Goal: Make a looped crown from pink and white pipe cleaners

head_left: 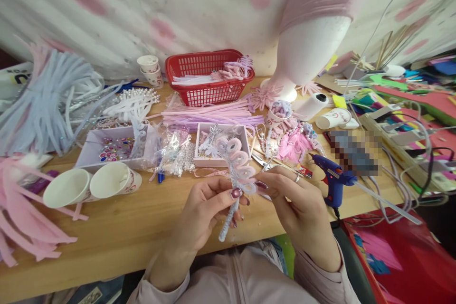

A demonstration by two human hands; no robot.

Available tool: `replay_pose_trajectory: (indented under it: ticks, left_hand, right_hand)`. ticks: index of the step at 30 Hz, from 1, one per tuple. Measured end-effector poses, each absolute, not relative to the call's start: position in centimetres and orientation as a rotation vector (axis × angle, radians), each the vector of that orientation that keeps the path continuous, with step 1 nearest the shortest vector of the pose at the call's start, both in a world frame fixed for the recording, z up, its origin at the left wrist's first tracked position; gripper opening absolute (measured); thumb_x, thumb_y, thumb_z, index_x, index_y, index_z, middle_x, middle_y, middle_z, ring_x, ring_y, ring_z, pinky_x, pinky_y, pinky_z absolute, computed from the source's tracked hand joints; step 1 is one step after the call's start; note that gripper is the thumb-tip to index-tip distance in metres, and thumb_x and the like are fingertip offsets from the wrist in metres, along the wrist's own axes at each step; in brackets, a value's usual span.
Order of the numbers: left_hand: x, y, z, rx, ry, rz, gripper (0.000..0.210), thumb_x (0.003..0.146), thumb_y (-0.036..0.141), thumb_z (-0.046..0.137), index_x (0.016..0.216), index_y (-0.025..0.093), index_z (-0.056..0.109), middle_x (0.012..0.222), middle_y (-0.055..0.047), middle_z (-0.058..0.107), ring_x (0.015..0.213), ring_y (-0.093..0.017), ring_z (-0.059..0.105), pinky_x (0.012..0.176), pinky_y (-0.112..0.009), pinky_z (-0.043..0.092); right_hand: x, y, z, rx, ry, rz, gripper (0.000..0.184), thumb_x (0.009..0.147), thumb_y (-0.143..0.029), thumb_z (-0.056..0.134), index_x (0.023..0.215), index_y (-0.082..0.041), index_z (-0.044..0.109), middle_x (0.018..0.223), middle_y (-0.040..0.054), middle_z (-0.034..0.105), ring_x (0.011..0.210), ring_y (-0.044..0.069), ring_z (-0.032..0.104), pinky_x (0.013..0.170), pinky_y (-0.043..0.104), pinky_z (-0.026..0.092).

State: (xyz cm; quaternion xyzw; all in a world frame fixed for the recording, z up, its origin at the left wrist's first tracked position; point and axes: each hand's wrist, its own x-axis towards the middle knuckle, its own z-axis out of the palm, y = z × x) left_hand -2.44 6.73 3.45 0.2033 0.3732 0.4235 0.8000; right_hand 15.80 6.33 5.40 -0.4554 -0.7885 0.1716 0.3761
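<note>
Between my two hands is a pipe-cleaner sprig [233, 175], with a twisted grey-blue stem and a row of pink and white loops along its upper right side. My left hand [210, 204] pinches the stem between thumb and fingers, and the stem's lower end sticks out below. At the lowest loop, the fingers of my right hand [290, 199] are closed on the sprig's edge; a ring is on one finger. Behind the sprig stands a white box [223, 145] of beads and silvery trims. Scissors [261, 161] lie partly hidden behind my right hand.
At right are a blue glue gun [335, 180] with a glue stick and a power strip [409, 147]. Paper cups [116, 180] and pink pipe cleaners [32, 213] lie left. A red basket [210, 90] and a white mannequin head [309, 47] stand at the back.
</note>
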Motion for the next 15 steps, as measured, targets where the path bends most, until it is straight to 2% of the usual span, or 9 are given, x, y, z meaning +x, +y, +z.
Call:
replay_pose_trajectory:
  ticks: [6, 11, 15]
  left_hand:
    - [-2.5, 6.5, 3.3, 0.54, 0.869, 1.027, 0.026, 0.068, 0.031, 0.089, 0.07, 0.015, 0.068, 0.067, -0.002, 0.074, 0.049, -0.01, 0.065, 0.048, -0.018, 0.053]
    - [-2.5, 6.3, 2.9, 0.665, 0.949, 1.134, 0.017, 0.074, 0.025, 0.084, 0.076, 0.016, 0.069, 0.073, -0.002, 0.077, 0.059, -0.013, 0.069, 0.059, -0.022, 0.057]
    - [-2.7, 6.3, 2.5, 0.67, 0.911, 1.111, 0.013, 0.078, 0.026, 0.082, 0.078, 0.016, 0.073, 0.077, -0.004, 0.078, 0.061, -0.014, 0.071, 0.06, -0.023, 0.058]
  right_hand:
    - [15.4, 6.3, 5.5, -1.173, -2.033, 0.49, 0.033, 0.095, -0.002, 0.044, 0.109, -0.024, 0.064, 0.083, 0.001, 0.064, 0.072, 0.015, 0.062, 0.063, 0.025, 0.045]
    - [14.9, 6.3, 5.6, -1.271, -1.97, 0.659, 0.019, 0.1, -0.013, 0.045, 0.098, -0.022, 0.062, 0.073, -0.0004, 0.064, 0.062, 0.014, 0.059, 0.057, 0.024, 0.042]
    - [14.4, 6.2, 5.6, -1.29, -1.838, 0.833, 0.02, 0.102, -0.02, 0.047, 0.089, -0.021, 0.062, 0.071, -0.0013, 0.061, 0.062, 0.012, 0.055, 0.057, 0.023, 0.042]
